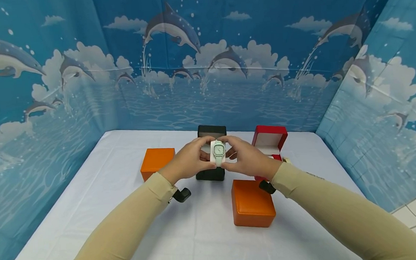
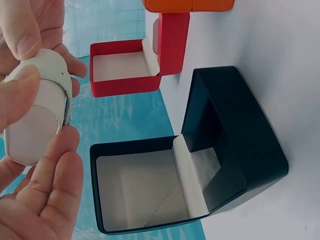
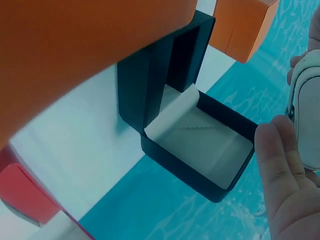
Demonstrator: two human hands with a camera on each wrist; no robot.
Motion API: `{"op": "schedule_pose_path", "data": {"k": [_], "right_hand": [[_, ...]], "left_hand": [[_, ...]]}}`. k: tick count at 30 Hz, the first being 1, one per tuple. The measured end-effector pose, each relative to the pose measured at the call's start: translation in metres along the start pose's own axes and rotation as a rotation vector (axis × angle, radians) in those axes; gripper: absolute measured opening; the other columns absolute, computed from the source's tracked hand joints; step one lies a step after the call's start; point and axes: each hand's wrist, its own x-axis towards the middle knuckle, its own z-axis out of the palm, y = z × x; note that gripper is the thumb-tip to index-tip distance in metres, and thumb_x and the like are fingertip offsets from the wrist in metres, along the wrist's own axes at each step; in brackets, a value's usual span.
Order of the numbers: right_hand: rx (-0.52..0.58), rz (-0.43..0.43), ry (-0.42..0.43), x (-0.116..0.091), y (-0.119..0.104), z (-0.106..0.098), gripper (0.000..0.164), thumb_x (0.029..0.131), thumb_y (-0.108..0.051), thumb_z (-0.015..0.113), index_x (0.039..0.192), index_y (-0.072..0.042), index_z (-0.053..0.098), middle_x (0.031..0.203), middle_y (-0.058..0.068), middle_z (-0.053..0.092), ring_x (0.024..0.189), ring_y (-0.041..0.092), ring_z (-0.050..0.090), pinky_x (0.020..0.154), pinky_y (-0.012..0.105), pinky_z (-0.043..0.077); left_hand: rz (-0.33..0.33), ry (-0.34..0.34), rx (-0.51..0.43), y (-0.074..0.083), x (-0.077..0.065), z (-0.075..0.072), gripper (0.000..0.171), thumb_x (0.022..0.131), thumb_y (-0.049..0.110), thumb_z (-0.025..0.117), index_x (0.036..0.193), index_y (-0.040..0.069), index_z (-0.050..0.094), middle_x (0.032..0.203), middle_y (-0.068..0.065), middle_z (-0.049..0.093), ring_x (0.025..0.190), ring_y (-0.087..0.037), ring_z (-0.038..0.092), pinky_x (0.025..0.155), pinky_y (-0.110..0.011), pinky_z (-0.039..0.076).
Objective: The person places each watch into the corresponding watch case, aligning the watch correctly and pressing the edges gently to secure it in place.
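Note:
Both hands hold a watch with a pale green strap and a squarish face, wrapped round a white cushion. My left hand grips its left side, thumb low and index finger at the top. Opposite it, my right hand grips the right side in the same way. In the left wrist view the pale strap runs over the cushion's end, under the fingertips. Just behind and below the hands stands a black watch box, its lid up; its white lid lining shows.
A red box with a raised lid stands at the right, partly behind my right wrist. One closed orange box sits left of the black box; another orange box is nearer, below my right forearm. A dolphin-print curtain encloses the white-clothed table.

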Motion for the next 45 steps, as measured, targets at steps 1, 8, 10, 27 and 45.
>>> {"op": "schedule_pose_path", "data": {"k": [1,8,10,27,45], "right_hand": [[-0.015,0.013,-0.003,0.001,0.0,0.0,0.08,0.093,-0.018,0.083,0.159,-0.011,0.038,0.146,0.009,0.056,0.112,0.024,0.069,0.101,0.048,0.06],[-0.155,0.118,-0.007,0.01,0.003,0.0,0.087,0.09,-0.028,0.086,0.16,-0.013,0.036,0.149,0.008,0.055,0.119,0.025,0.066,0.096,0.043,0.062],[-0.18,0.134,-0.006,0.013,0.003,0.0,0.086,0.09,-0.029,0.086,0.159,-0.012,0.038,0.149,0.008,0.056,0.119,0.026,0.066,0.093,0.042,0.063],[-0.402,0.144,-0.109,0.043,0.011,0.006,0.08,0.089,-0.04,0.085,0.151,-0.002,0.051,0.139,0.013,0.066,0.118,0.029,0.066,0.105,0.047,0.057],[-0.635,0.178,-0.223,0.066,0.028,0.014,0.085,0.088,-0.056,0.08,0.151,-0.005,0.056,0.136,0.011,0.071,0.116,0.027,0.07,0.106,0.049,0.056]], "left_hand": [[-0.001,0.003,0.004,0.0,0.0,0.0,0.08,0.091,0.02,0.084,0.159,0.016,0.042,0.144,-0.005,0.056,0.1,-0.01,0.073,0.088,-0.03,0.063],[-0.034,0.016,0.064,-0.003,0.003,-0.002,0.081,0.093,0.023,0.082,0.161,0.017,0.039,0.141,-0.006,0.06,0.103,-0.013,0.074,0.088,-0.031,0.063],[-0.045,0.014,0.083,-0.005,0.004,-0.002,0.081,0.094,0.024,0.082,0.163,0.017,0.038,0.142,-0.006,0.06,0.105,-0.014,0.073,0.089,-0.031,0.063],[-0.15,-0.079,0.166,-0.024,0.023,-0.001,0.085,0.096,0.018,0.08,0.165,0.015,0.032,0.155,-0.007,0.052,0.111,-0.014,0.072,0.094,-0.033,0.062],[-0.214,-0.119,0.22,-0.047,0.038,0.008,0.085,0.097,0.023,0.079,0.166,0.017,0.03,0.159,-0.006,0.05,0.117,-0.017,0.07,0.1,-0.038,0.06]]}}
